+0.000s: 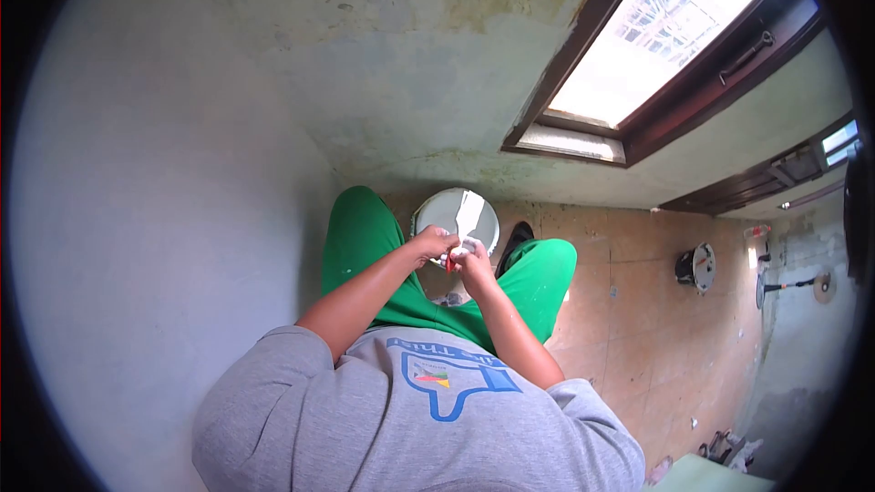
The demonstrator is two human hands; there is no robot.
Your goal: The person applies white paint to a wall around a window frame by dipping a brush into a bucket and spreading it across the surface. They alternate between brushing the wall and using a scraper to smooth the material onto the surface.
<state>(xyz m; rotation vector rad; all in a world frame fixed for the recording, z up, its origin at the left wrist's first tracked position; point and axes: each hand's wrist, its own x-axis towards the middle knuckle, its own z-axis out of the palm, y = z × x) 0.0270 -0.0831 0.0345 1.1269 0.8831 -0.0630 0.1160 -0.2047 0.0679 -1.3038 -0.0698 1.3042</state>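
A paintbrush [468, 212] with white-coated bristles and a red handle points away from me over a round white bucket [496, 235]. My right hand [471, 261] is closed around the handle end, with white smears on its fingers. Pinched at the brush's neck are the fingers of my left hand [435, 243], right beside the right hand. The bucket stands on the floor between my green-trousered knees, with pale paint visible inside it. Part of its near side is hidden behind both hands.
To my left rises a pale wall [173, 191]; a stained wall [392, 64] stands ahead. A dark-framed window [556, 73] opens at upper right. Another bucket [705, 267] sits on the tiled floor [629, 328], with a fan-like object [791, 286] farther right.
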